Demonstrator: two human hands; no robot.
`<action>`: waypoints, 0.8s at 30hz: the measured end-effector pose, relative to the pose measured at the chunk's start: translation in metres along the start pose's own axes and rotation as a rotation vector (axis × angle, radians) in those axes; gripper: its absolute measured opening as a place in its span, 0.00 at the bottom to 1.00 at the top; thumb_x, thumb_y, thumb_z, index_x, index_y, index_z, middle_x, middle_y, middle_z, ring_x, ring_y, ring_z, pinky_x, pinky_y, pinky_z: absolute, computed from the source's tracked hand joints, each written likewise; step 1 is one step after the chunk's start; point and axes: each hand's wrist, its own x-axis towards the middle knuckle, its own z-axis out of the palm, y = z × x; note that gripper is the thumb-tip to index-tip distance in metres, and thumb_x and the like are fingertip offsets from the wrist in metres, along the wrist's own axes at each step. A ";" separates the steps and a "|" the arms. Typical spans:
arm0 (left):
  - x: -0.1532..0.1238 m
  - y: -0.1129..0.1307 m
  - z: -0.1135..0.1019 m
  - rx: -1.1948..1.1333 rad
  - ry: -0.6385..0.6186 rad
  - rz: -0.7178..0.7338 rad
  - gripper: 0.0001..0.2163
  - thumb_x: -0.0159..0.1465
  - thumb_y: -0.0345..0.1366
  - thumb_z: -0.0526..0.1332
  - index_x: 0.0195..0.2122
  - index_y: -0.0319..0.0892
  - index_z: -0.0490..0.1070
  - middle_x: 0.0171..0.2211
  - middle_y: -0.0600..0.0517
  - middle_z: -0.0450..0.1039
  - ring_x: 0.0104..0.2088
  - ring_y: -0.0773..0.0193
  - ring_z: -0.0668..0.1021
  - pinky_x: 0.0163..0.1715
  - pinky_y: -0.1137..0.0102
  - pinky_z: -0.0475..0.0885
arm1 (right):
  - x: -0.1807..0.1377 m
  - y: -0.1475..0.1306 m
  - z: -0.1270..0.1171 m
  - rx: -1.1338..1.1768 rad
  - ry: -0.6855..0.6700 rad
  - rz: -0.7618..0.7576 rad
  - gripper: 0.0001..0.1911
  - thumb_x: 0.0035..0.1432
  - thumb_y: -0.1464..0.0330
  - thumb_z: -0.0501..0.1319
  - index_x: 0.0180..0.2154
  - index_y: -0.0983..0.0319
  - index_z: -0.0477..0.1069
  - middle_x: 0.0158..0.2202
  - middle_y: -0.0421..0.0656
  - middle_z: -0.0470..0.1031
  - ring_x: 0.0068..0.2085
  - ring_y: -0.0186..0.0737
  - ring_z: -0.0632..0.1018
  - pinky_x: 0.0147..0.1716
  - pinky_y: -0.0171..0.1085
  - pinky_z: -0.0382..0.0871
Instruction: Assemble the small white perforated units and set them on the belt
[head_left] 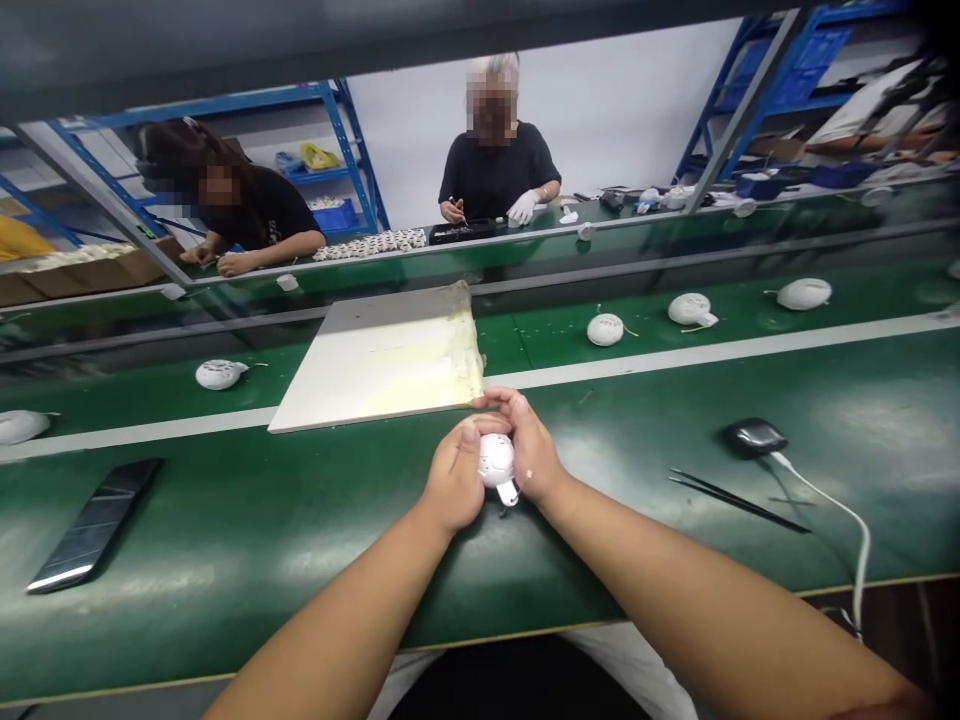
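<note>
Left hand (452, 478) and right hand (527, 440) are being cupped around a white round device (496, 460), which is being steadied between them over the green counter (247, 560)

The left hand (456, 475) and right hand (525, 440) wrap the white round device (496, 460) so closely that most of its shell is hidden. The dark bit (508, 511) below its white stem (508, 492) is too small to tell. The contents of the black tray (461, 232) and the small items (645, 198) on the far surface (525, 243) are also too small to make out. The blue shelving (810, 70) is cut off by the picture's top edge, and the white cable (844, 515) disappears into shadow below the near surface (660, 560).
</note>
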 end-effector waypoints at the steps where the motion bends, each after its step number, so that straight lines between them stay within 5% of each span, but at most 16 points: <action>1: -0.001 0.000 0.002 -0.009 0.010 -0.014 0.25 0.74 0.48 0.44 0.39 0.38 0.77 0.43 0.42 0.77 0.46 0.56 0.78 0.50 0.61 0.71 | -0.002 0.000 0.002 0.019 -0.006 0.025 0.26 0.66 0.46 0.48 0.49 0.59 0.68 0.47 0.48 0.75 0.48 0.45 0.77 0.53 0.46 0.71; 10: 0.000 0.002 -0.001 0.280 -0.053 0.054 0.21 0.74 0.44 0.46 0.39 0.42 0.77 0.46 0.45 0.77 0.53 0.56 0.75 0.56 0.61 0.67 | -0.008 0.014 -0.004 -0.166 -0.013 0.063 0.26 0.68 0.47 0.46 0.54 0.57 0.65 0.44 0.46 0.75 0.44 0.45 0.78 0.48 0.45 0.73; 14: 0.008 0.001 -0.005 0.226 -0.037 0.042 0.21 0.74 0.45 0.47 0.37 0.41 0.77 0.42 0.45 0.77 0.46 0.57 0.77 0.50 0.62 0.70 | -0.001 0.004 -0.012 -0.332 -0.034 0.061 0.27 0.68 0.48 0.45 0.57 0.58 0.62 0.48 0.48 0.75 0.44 0.45 0.78 0.47 0.46 0.73; 19: 0.013 -0.001 -0.024 0.159 0.090 0.101 0.21 0.72 0.50 0.49 0.47 0.40 0.74 0.48 0.43 0.75 0.50 0.56 0.76 0.53 0.61 0.69 | 0.000 -0.017 -0.015 -0.433 -0.328 0.032 0.29 0.63 0.56 0.59 0.61 0.61 0.58 0.49 0.49 0.75 0.46 0.46 0.78 0.46 0.45 0.74; 24: 0.014 -0.006 -0.042 0.083 0.016 -0.142 0.30 0.69 0.59 0.45 0.58 0.40 0.67 0.49 0.42 0.74 0.46 0.54 0.77 0.47 0.61 0.72 | 0.000 -0.023 -0.018 -0.851 -0.235 -0.379 0.45 0.52 0.60 0.70 0.66 0.60 0.53 0.57 0.54 0.71 0.58 0.55 0.72 0.59 0.55 0.65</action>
